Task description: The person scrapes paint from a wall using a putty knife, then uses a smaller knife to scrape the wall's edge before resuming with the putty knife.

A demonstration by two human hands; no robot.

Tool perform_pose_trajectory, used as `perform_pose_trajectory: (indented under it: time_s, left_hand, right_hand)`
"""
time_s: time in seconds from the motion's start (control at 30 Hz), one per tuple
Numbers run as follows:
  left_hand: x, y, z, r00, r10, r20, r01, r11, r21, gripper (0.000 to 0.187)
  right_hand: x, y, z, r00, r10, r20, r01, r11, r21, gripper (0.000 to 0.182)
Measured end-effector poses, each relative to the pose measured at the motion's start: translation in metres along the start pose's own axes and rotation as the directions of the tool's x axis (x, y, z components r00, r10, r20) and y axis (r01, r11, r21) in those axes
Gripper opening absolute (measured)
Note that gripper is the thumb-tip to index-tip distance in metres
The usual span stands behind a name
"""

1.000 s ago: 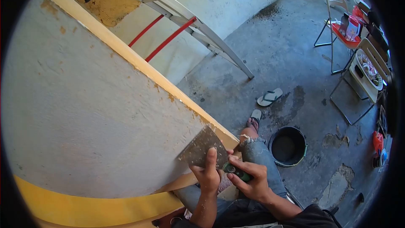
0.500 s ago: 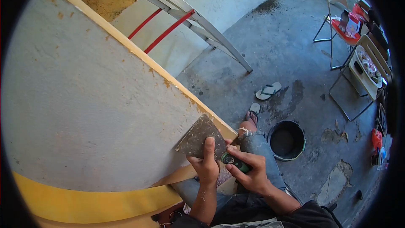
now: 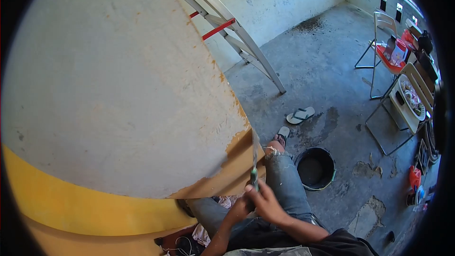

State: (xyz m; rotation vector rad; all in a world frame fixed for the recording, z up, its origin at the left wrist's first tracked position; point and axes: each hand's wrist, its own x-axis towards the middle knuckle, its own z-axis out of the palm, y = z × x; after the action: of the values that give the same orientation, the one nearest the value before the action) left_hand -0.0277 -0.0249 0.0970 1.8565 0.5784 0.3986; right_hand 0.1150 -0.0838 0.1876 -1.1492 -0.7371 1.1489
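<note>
Holds a flat metal scraper with a dark green handle [image 3: 254, 170] in front of the lap, its blade up and turned thin side on. Grips the low part of the handle in the left hand [image 3: 241, 210], fingers curled. Has the right hand [image 3: 268, 205] right by it, fingers bent on the same handle, a bit blurry. Has the blade at the lower right corner of the big grey wall panel [image 3: 123, 80], by a patch of orange-brown paint [image 3: 227, 163]; cannot tell if touching. Shows a yellow band [image 3: 95, 211] along the panel's bottom edge. Has a round black bucket [image 3: 315, 155] beside the leg in torn blue jeans [image 3: 286, 180], and a loose white sandal with dark green straps [image 3: 300, 115] past the foot. Shows a silver ladder with red bars [image 3: 259, 61] past the panel's right edge.
</note>
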Motion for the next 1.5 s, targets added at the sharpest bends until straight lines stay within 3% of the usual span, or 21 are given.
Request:
perform_pose_trajectory:
  time_s: [0.07, 0.27, 0.3, 0.33, 0.4, 0.43, 0.5, 0.53, 0.6, 0.63, 0.73, 0.77, 0.87, 0.93, 1.0, 1.03, 1.07, 1.13, 1.17, 1.33, 1.5]
  left_hand:
    - [-0.055, -0.064, 0.008, 0.992, -0.088, 0.086, 0.117, 0.893, -0.434, 0.076]
    - [-0.067, 0.012, -0.020, 0.999, -0.044, 0.027, 0.051, 0.855, -0.517, 0.076]
    - [-0.090, -0.052, -0.021, 0.990, -0.122, -0.066, 0.065, 0.826, -0.560, 0.068]
    - [-0.090, -0.047, -0.033, 0.992, -0.118, -0.051, 0.070, 0.831, -0.551, 0.068]
    - [-0.083, -0.016, -0.062, 0.909, -0.164, -0.384, 0.130, 0.985, -0.113, 0.071]
    - [-0.078, 0.006, -0.065, 0.912, -0.159, -0.378, 0.130, 0.986, -0.102, 0.071]
    - [-0.065, 0.062, -0.065, 0.589, 0.153, -0.793, -0.340, 0.938, -0.071, 0.095]
    - [-0.056, 0.086, -0.066, 0.595, 0.162, -0.788, -0.341, 0.938, -0.065, 0.095]
    - [-0.035, 0.129, -0.066, 0.472, 0.700, -0.536, -0.519, 0.712, 0.473, 0.097]
    - [-0.025, 0.143, -0.062, 0.402, 0.769, -0.496, -0.531, 0.638, 0.558, 0.089]
    - [-0.013, 0.152, -0.073, 0.487, 0.826, -0.285, -0.589, 0.551, 0.591, 0.063]
    - [-0.009, 0.164, -0.070, 0.506, 0.802, -0.318, -0.596, 0.592, 0.543, 0.031]
    - [-0.001, 0.179, -0.069, 0.468, 0.771, -0.431, -0.614, 0.635, 0.469, 0.021]
    - [0.005, 0.188, -0.073, 0.393, 0.789, -0.471, -0.680, 0.595, 0.429, 0.027]
    - [0.004, 0.191, -0.081, 0.308, 0.782, -0.542, -0.822, 0.505, 0.262, 0.031]
    - [0.000, 0.199, -0.086, 0.327, 0.789, -0.520, -0.783, 0.534, 0.318, 0.023]
    - [-0.003, 0.203, -0.092, 0.330, 0.791, -0.515, -0.783, 0.534, 0.320, 0.023]
    - [-0.007, 0.209, -0.103, 0.292, 0.760, -0.580, -0.824, 0.508, 0.251, 0.024]
    - [-0.004, 0.220, -0.105, 0.227, 0.804, -0.550, -0.834, 0.452, 0.317, 0.025]
    - [-0.012, 0.265, -0.132, 0.193, 0.901, -0.389, -0.862, 0.345, 0.371, 0.020]
    - [-0.003, 0.279, -0.144, 0.216, 0.957, -0.193, -0.873, 0.278, 0.401, 0.032]
  right_hand:
    - [-0.026, -0.003, 0.024, 0.992, 0.116, 0.059, -0.129, 0.936, 0.328, 0.019]
    - [-0.052, -0.005, 0.054, 0.983, -0.082, 0.167, 0.025, 0.949, 0.315, 0.019]
    - [-0.054, -0.004, 0.057, 0.980, -0.036, 0.193, -0.038, 0.929, 0.367, 0.020]
    - [-0.054, -0.004, 0.061, 0.975, 0.005, 0.224, -0.101, 0.903, 0.418, 0.021]
    - [-0.048, -0.011, 0.063, 0.984, -0.004, 0.179, -0.076, 0.896, 0.437, 0.022]
    - [-0.045, -0.016, 0.063, 0.989, 0.002, 0.147, -0.068, 0.893, 0.446, 0.024]
    - [-0.037, -0.025, 0.060, 0.986, 0.023, 0.163, -0.103, 0.854, 0.509, 0.025]
    - [-0.034, -0.029, 0.059, 0.981, 0.047, 0.187, -0.146, 0.816, 0.559, 0.027]
    - [-0.029, -0.034, 0.060, 0.977, 0.058, 0.203, -0.157, 0.842, 0.516, 0.028]
    - [-0.029, -0.036, 0.062, 0.972, 0.032, 0.232, -0.139, 0.877, 0.461, 0.029]
    - [-0.028, -0.052, 0.071, 0.968, -0.085, 0.236, -0.022, 0.909, 0.417, 0.029]
    - [-0.028, -0.058, 0.072, 0.964, -0.170, 0.203, 0.069, 0.903, 0.425, 0.027]
    - [-0.023, -0.064, 0.064, 0.944, -0.205, 0.259, 0.102, 0.927, 0.361, 0.026]
    - [-0.017, -0.073, 0.041, 0.916, -0.222, 0.334, 0.180, 0.972, 0.151, 0.027]
    - [-0.016, -0.082, 0.026, 0.806, -0.420, 0.417, 0.473, 0.880, -0.029, 0.029]
    - [-0.021, -0.089, 0.022, 0.767, -0.557, 0.317, 0.639, 0.708, -0.301, 0.034]
    - [-0.024, -0.096, 0.029, 0.767, -0.561, 0.313, 0.640, 0.709, -0.296, 0.034]
    - [-0.024, -0.118, 0.054, 0.496, -0.855, 0.149, 0.808, 0.392, -0.439, 0.042]
    - [-0.019, -0.127, 0.066, 0.495, -0.858, 0.140, 0.807, 0.394, -0.440, 0.042]
    - [0.026, -0.152, 0.101, 0.167, -0.914, 0.370, 0.966, 0.077, -0.245, 0.044]
    - [0.066, -0.141, 0.116, 0.084, -0.886, 0.456, 0.936, -0.086, -0.340, 0.029]
